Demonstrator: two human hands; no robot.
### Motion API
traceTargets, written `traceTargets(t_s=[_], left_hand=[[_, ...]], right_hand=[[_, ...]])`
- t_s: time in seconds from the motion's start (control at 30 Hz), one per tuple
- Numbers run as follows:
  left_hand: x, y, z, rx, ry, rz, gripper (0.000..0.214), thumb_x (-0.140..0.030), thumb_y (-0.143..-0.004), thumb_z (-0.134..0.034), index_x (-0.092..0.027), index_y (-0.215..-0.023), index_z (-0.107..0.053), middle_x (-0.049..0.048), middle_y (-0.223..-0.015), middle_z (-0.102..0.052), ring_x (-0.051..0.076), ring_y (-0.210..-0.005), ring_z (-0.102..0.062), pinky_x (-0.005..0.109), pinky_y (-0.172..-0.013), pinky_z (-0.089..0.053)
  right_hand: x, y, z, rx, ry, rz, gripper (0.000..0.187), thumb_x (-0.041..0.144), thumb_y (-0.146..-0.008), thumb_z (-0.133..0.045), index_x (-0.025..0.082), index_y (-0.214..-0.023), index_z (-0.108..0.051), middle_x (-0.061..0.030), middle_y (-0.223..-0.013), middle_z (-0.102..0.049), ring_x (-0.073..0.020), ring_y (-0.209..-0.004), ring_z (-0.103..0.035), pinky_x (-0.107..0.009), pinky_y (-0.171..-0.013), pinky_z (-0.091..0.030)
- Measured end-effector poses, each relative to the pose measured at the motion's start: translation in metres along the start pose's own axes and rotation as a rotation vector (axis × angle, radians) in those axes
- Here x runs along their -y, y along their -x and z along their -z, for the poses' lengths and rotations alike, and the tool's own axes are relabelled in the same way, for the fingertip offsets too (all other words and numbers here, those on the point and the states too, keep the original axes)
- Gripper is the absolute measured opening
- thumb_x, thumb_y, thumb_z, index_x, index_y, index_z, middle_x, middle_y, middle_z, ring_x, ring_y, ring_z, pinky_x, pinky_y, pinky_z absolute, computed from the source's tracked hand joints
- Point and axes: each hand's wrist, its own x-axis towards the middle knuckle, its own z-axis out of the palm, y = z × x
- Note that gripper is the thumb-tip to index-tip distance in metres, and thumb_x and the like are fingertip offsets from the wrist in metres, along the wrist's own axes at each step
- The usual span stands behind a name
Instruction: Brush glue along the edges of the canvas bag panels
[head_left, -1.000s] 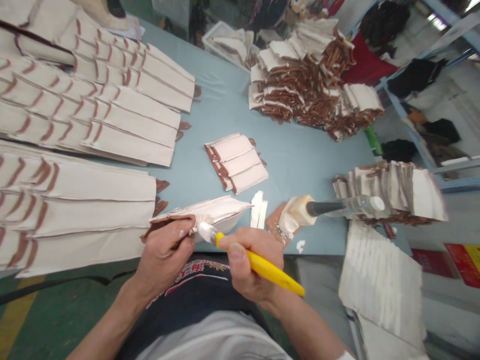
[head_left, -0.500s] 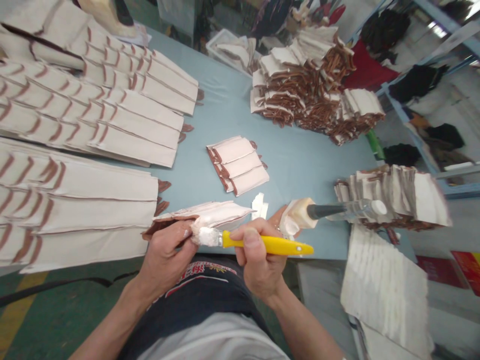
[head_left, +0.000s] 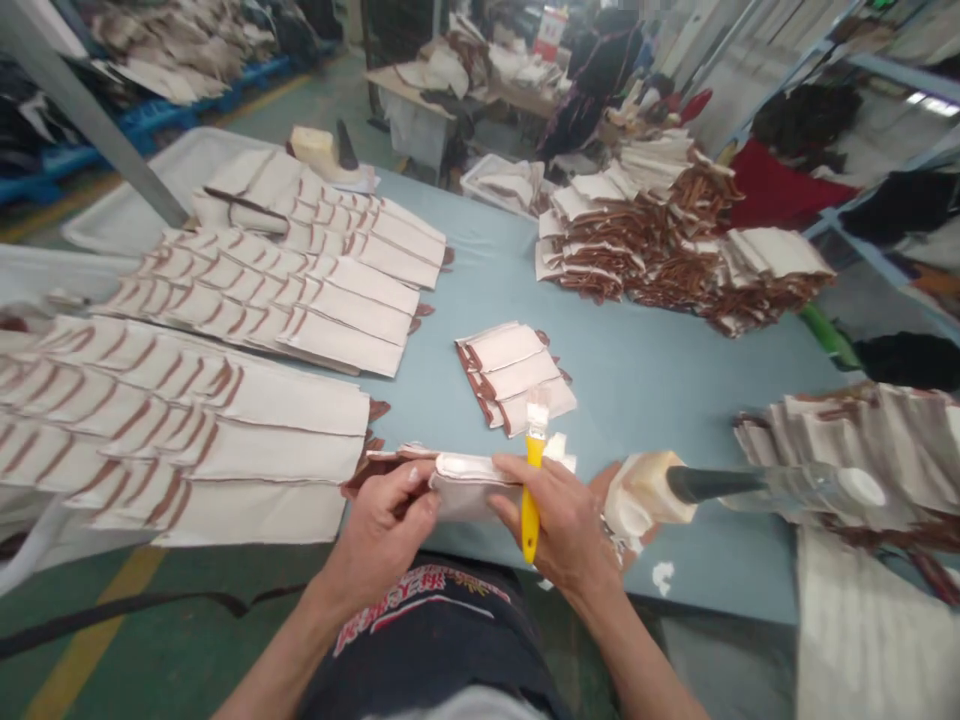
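My left hand [head_left: 386, 525] pinches the left end of a cream leather piece with brown edging [head_left: 469, 480] at the table's near edge. My right hand [head_left: 566, 520] grips the piece's right end. The same hand keeps a yellow-handled brush [head_left: 532, 475] upright against the palm, with its white bristles pointing away from me. Just beyond the brush, three glued pieces [head_left: 514, 375] lie overlapped on the blue table [head_left: 645, 370].
Long overlapped rows of cream pieces [head_left: 225, 400] cover the table's left half. Heaps of brown-edged pieces [head_left: 660, 240] sit at the far right, another stack [head_left: 847, 430] at the near right. A glue-caked pot with a dark-handled brush [head_left: 652, 490] stands right of my hand.
The brush stopped stroking the piece and swung upright in my right hand. Both hands now hold the piece by its ends. My view lifted, showing more of the room.
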Motion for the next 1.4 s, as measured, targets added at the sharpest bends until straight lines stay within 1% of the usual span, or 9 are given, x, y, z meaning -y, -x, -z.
traceTargets(t_s=[0.1, 0.23, 0.33, 0.6, 0.87, 1.0, 1.13, 1.27, 1.4], left_hand=[[-0.007, 0.001, -0.004, -0.009, -0.028, -0.094, 0.027, -0.019, -0.094, -0.054, -0.020, -0.094, -0.081, 0.0036, -0.083, -0.076, 0.020, -0.081, -0.074, 0.029, -0.075, -0.059], [-0.001, 0.006, 0.000, -0.036, -0.114, -0.205, 0.030, -0.018, -0.093, -0.058, -0.018, -0.112, -0.081, 0.0112, -0.112, -0.083, 0.025, -0.105, -0.078, 0.035, -0.095, -0.063], [0.023, 0.018, 0.006, -0.082, -0.270, -0.183, 0.035, -0.018, -0.093, -0.062, -0.019, -0.123, -0.079, 0.0104, -0.118, -0.084, 0.026, -0.112, -0.080, 0.038, -0.103, -0.064], [0.099, 0.047, 0.014, -0.432, -0.579, -0.231, 0.034, -0.027, -0.106, -0.060, -0.020, -0.137, -0.072, 0.0131, -0.132, -0.082, 0.032, -0.126, -0.076, 0.049, -0.110, -0.064], [0.080, 0.062, 0.012, -0.633, -0.482, -0.203, 0.016, -0.024, -0.104, -0.063, -0.023, -0.114, -0.076, 0.0075, -0.109, -0.085, 0.026, -0.102, -0.081, 0.038, -0.097, -0.065], [0.068, 0.079, 0.010, -0.424, -0.303, 0.030, 0.031, -0.035, -0.108, -0.058, -0.025, -0.084, -0.075, 0.0007, -0.077, -0.080, 0.020, -0.071, -0.078, 0.028, -0.071, -0.063], [0.057, 0.075, 0.000, -0.131, -0.123, 0.190, 0.032, -0.047, -0.105, -0.063, -0.025, -0.092, -0.083, 0.0019, -0.083, -0.086, 0.021, -0.069, -0.080, 0.026, -0.066, -0.065], [0.054, 0.059, -0.010, -0.136, -0.058, 0.196, 0.029, -0.048, -0.101, -0.067, -0.025, -0.096, -0.085, 0.0048, -0.086, -0.087, 0.024, -0.075, -0.082, 0.029, -0.072, -0.068], [0.057, 0.040, -0.018, -0.204, 0.148, 0.309, 0.044, -0.063, -0.102, -0.065, -0.022, -0.101, -0.083, 0.0086, -0.092, -0.087, 0.026, -0.078, -0.081, 0.035, -0.075, -0.069]], right_hand=[[0.003, 0.002, -0.008, -0.055, -0.097, -0.002, 0.014, 0.018, -0.106, -0.066, 0.023, -0.115, -0.075, -0.0055, -0.089, -0.085, -0.0219, -0.071, -0.079, -0.030, -0.064, -0.062], [0.000, 0.002, -0.010, -0.136, -0.130, -0.012, 0.014, 0.017, -0.105, -0.066, 0.025, -0.107, -0.076, -0.0032, -0.083, -0.084, -0.0208, -0.065, -0.079, -0.028, -0.060, -0.062], [-0.006, -0.001, -0.002, -0.215, -0.045, 0.013, 0.016, 0.017, -0.103, -0.065, 0.027, -0.106, -0.076, -0.0025, -0.082, -0.084, -0.0219, -0.063, -0.080, -0.029, -0.059, -0.063], [-0.027, -0.008, 0.013, -0.333, 0.090, 0.038, 0.014, 0.019, -0.105, -0.063, 0.027, -0.110, -0.073, -0.0028, -0.087, -0.085, -0.0240, -0.072, -0.084, -0.033, -0.067, -0.067], [-0.029, -0.005, 0.012, -0.433, -0.012, 0.035, 0.012, 0.029, -0.111, -0.063, 0.028, -0.120, -0.072, -0.0081, -0.100, -0.087, -0.0283, -0.088, -0.087, -0.041, -0.076, -0.071], [-0.029, -0.002, 0.007, -0.420, 0.003, 0.012, 0.011, 0.030, -0.112, -0.063, 0.027, -0.118, -0.072, -0.0078, -0.099, -0.087, -0.0276, -0.089, -0.087, -0.041, -0.077, -0.071], [-0.028, -0.003, 0.003, -0.378, 0.066, -0.086, 0.013, 0.032, -0.111, -0.063, 0.025, -0.110, -0.074, -0.0049, -0.089, -0.086, -0.0245, -0.076, -0.084, -0.034, -0.070, -0.068], [-0.022, -0.017, 0.012, -0.316, 0.059, -0.299, 0.023, 0.040, -0.111, -0.064, 0.023, -0.102, -0.076, -0.0010, -0.075, -0.079, -0.0188, -0.057, -0.073, -0.027, -0.053, -0.055], [-0.015, -0.036, 0.021, -0.293, 0.054, -0.285, 0.030, 0.045, -0.112, -0.061, 0.023, -0.097, -0.074, 0.0024, -0.065, -0.071, -0.0152, -0.048, -0.063, -0.025, -0.047, -0.048]])
